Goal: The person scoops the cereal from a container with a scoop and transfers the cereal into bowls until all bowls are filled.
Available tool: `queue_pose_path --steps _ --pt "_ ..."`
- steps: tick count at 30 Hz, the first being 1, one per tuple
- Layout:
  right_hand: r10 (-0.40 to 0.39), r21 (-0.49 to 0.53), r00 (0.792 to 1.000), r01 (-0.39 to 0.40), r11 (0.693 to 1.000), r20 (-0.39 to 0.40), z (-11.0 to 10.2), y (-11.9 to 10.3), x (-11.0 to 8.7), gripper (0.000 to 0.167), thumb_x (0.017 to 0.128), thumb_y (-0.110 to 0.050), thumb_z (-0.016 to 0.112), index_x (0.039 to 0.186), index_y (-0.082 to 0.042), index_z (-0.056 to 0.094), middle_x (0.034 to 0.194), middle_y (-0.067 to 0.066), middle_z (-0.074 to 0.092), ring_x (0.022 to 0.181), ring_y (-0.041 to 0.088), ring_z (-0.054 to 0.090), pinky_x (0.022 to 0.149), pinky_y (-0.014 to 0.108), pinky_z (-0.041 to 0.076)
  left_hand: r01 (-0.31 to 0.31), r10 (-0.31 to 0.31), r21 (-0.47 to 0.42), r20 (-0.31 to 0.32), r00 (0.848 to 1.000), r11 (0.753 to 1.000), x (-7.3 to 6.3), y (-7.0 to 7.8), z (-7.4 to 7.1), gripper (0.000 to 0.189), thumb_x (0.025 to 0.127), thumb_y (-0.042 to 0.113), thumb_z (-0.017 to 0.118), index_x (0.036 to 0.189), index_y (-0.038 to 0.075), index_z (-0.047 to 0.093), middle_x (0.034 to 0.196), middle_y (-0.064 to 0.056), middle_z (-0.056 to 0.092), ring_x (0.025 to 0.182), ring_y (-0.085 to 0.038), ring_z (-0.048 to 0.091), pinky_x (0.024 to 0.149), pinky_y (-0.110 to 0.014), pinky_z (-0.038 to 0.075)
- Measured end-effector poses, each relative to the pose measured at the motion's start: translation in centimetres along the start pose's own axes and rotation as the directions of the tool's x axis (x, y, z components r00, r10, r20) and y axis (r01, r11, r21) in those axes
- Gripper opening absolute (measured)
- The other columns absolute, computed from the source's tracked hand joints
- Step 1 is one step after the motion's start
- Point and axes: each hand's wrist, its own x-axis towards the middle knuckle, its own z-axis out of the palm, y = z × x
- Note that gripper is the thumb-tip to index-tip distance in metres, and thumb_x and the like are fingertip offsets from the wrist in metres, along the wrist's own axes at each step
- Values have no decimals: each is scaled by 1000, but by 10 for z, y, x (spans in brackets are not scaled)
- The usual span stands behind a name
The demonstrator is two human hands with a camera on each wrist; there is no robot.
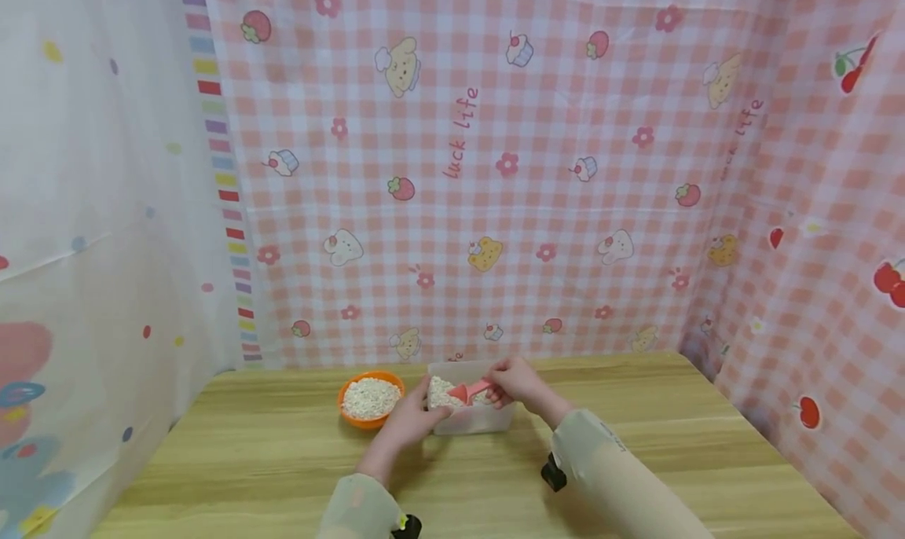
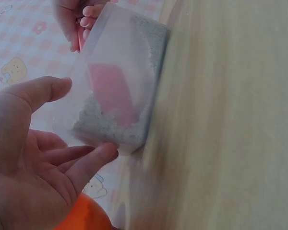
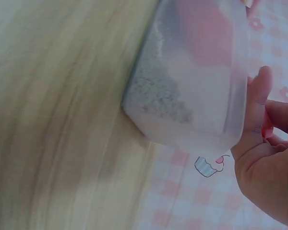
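A translucent plastic container (image 1: 475, 423) holding pale flakes that look like oats (image 1: 440, 391) stands on the table. My left hand (image 1: 413, 415) grips its left end, thumb and fingers spread around the corner. With its fingers over the right part of the container, my right hand (image 1: 514, 381) pinches the handle of a pink scoop (image 1: 461, 394). The scoop's head dips among the flakes and shows through the wall as a pink shape (image 2: 110, 91) in the left wrist view. In the right wrist view, my right hand (image 3: 269, 153) is beside the rim, the handle mostly hidden.
Left of the container, close to my left hand, an orange bowl (image 1: 364, 423) is full of similar pale flakes. The wood-grain table (image 1: 283, 460) reaches back to a pink checked curtain (image 1: 566, 303), with more cloth hanging on both sides.
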Motion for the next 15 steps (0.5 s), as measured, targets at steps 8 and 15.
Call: queue_pose_path --steps 8,15 --pt "-14 36 998 12 999 54 -13 1 1 23 98 -3 48 97 13 64 64 6 60 51 9 57 53 25 56 -17 17 -35 6 1000 999 1 0 0 81 92 30 66 150 -6 24 147 -27 37 130 -41 43 105 -53 37" --pt "32 70 999 -33 997 17 -22 6 -1 27 100 -3 46 112 18 58 68 6 60 58 10 57 54 22 54 9 -9 -21 3 1000 1000 -1 -1 -3 80 92 30 67 150 -5 24 148 -27 36 131 -41 41 105 -54 36"
